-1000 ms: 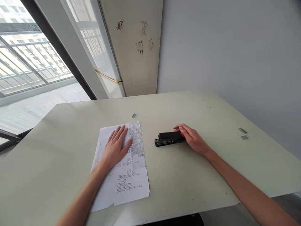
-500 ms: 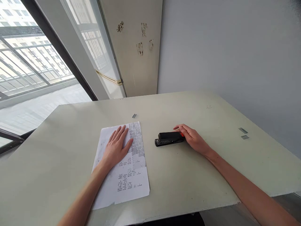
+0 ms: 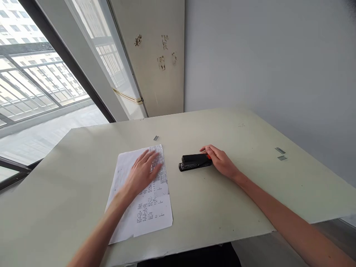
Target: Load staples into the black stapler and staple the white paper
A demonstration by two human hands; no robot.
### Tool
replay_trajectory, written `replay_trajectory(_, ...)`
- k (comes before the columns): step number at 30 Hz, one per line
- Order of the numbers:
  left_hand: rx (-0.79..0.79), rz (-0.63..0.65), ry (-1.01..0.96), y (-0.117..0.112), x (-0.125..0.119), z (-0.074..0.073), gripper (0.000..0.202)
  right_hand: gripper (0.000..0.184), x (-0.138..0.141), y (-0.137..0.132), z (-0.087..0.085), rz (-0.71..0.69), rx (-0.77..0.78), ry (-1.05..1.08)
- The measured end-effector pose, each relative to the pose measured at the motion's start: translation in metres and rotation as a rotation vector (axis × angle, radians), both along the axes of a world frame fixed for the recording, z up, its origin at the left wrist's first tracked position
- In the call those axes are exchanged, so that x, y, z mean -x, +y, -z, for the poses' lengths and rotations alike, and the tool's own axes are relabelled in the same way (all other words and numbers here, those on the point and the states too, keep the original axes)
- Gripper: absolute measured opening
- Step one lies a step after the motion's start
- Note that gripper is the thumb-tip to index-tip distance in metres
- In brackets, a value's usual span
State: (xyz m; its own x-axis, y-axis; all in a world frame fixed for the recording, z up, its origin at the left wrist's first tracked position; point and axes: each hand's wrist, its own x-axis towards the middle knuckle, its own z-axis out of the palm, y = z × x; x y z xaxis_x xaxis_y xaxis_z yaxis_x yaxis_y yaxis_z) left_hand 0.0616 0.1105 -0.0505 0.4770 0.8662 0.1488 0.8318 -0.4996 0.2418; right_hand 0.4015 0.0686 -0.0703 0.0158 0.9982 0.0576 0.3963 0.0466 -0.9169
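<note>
Printed paper sheets (image 3: 155, 218) lie on the pale table, left of centre, with dense text in their upper right part. Over their upper half is my left hand (image 3: 142, 171), fingers stretched out and slightly blurred; whether it presses on the paper or hovers just above I cannot tell. To the right of the sheets a black stapler (image 3: 193, 161) with a red patch at its rear rests on the table, its jaw end pointing left. My right hand (image 3: 222, 161) grips the stapler's rear end, fingers curled round it.
A short strip of staples (image 3: 156, 138) lies beyond the paper. Two more strips, one longer staple strip (image 3: 280, 150) and one shorter staple strip (image 3: 282, 158), lie near the table's right edge. A cabinet (image 3: 158, 85) and a grey wall (image 3: 264, 55) stand behind the table (image 3: 222, 207).
My left hand has shifted a little to the right over the paper, its fingers less spread. The view has turned slightly; my right hand still holds the stapler.
</note>
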Motion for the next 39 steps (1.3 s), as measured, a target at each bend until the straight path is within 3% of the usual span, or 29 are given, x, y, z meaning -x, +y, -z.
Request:
replay_trajectory(6, -0.001, 0.227, -0.149, -0.001, -0.060, -0.004, 0.046, 0.054, -0.003, -0.001, -0.002, -0.052, -0.029, -0.067)
replay_trajectory(11, -0.041, 0.285, -0.189, -0.001, -0.077, -0.004, 0.031, 0.052, -0.003, 0.000, -0.002, -0.149, -0.089, -0.133)
replay_trajectory(18, -0.081, 0.266, -0.207, -0.004, -0.064, -0.003, 0.021, 0.051, -0.003, 0.000, -0.004, -0.173, -0.101, -0.173)
replay_trajectory(27, -0.083, 0.253, -0.207, -0.005, -0.029, -0.005, 0.024, 0.049, -0.003, 0.001, -0.001, -0.169, -0.066, -0.157)
replay_trajectory(35, -0.065, 0.273, -0.168, -0.006, -0.020, -0.011, 0.028, 0.051, -0.002, 0.001, -0.001, -0.171, -0.058, -0.154)
replay_trajectory(39, -0.036, 0.155, -0.210, 0.007, -0.022, -0.019, 0.034, 0.048, -0.002, 0.001, -0.001, -0.169, -0.053, -0.148)
